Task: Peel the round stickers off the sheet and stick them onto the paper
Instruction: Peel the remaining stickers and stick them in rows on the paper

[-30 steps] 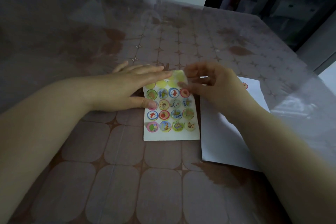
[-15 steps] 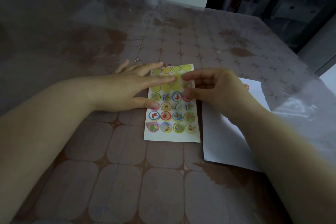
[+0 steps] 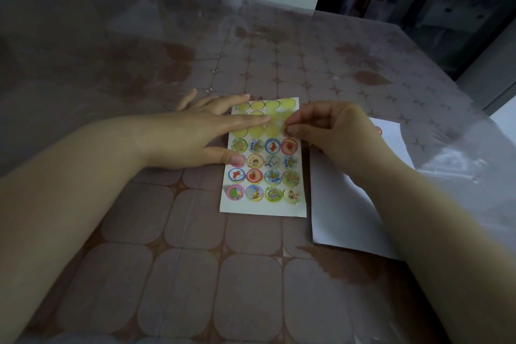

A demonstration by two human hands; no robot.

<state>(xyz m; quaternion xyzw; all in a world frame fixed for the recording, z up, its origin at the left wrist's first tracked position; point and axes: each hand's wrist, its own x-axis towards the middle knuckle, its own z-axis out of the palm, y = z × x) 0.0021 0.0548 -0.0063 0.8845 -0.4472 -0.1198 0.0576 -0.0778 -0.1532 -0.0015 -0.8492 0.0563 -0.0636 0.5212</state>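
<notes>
If tugged too sharply, could tear the sticker or fold it glue-to-glue. If released by the left hand [image 3: 195, 134], could drag the whole sheet [image 3: 262, 205] up off the table [image 3: 167, 260].

Left hand: flat across the sheet's stripped upper rows, fingers straight, thumb pressing near the left edge.

Right hand [image 3: 335, 134]: fingers curled, thumb and forefinger pinched at the right end of the third row, seemingly on a sticker's rim, mostly hidden.

Sheet: flat between both hands. Paper [image 3: 349, 218]: just beside it on the right, under the right forearm, with a red sticker [image 3: 377, 130] near its far edge.
</notes>
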